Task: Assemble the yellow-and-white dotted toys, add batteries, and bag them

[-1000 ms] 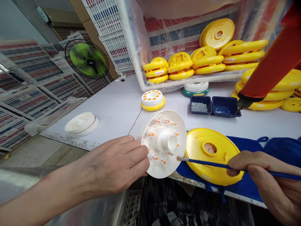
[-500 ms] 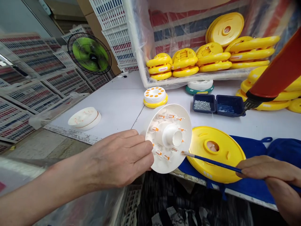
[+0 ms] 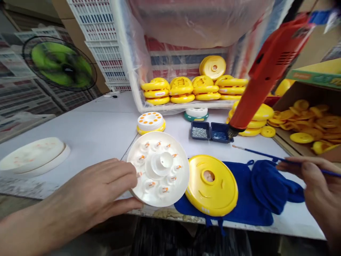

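Note:
My left hand grips the left rim of a round white plastic part, tilted so its inside faces me. Orange pegs ring a hollow tube at its centre. Held between the fingers of my right hand is a thin blue paintbrush, its orange-brown tip pointing left, apart from the white part. Beside that part, a round yellow plastic piece with a central hole lies on a blue cloth.
A red electric screwdriver hangs above a dark blue tray of small screws. Yellow parts fill a plastic-lined crate and a cardboard box. Another white part lies left; a white-and-yellow assembly stands behind.
My right hand has drawn the paintbrush away from the white part, to the right. The white part has turned more squarely toward me. My view has shifted right, bringing the box into sight.

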Tool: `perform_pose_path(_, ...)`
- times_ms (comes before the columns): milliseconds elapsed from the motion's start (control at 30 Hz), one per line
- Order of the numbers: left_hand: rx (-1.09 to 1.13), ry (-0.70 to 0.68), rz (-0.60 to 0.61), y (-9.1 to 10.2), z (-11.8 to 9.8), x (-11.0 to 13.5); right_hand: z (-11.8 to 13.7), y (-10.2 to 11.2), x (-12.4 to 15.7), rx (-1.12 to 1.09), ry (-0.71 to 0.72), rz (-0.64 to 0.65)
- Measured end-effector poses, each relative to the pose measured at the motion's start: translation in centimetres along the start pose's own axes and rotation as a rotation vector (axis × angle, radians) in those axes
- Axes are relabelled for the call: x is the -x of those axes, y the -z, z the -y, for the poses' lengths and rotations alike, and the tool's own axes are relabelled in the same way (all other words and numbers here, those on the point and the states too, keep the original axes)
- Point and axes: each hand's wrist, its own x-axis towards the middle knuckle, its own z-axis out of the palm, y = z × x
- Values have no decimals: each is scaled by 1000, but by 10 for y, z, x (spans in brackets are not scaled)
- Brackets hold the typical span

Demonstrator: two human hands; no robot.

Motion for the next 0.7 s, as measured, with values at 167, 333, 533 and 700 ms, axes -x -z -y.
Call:
perform_pose_path(167, 314, 290, -163, -5, 18, -14, -8, -43, -55, -12, -34, 129)
perform_pose_path(333, 498, 727, -380, -17, 38, -38, -44, -89, -95, 118, -2, 261)
perform_pose_path(533, 744, 1016, -604, -46, 48, -42, -57, -97, -110, 354, 69, 286)
perform_pose_path(700, 977, 1060, -770, -79, 25, -23, -76, -92, -104, 364, 52, 370)
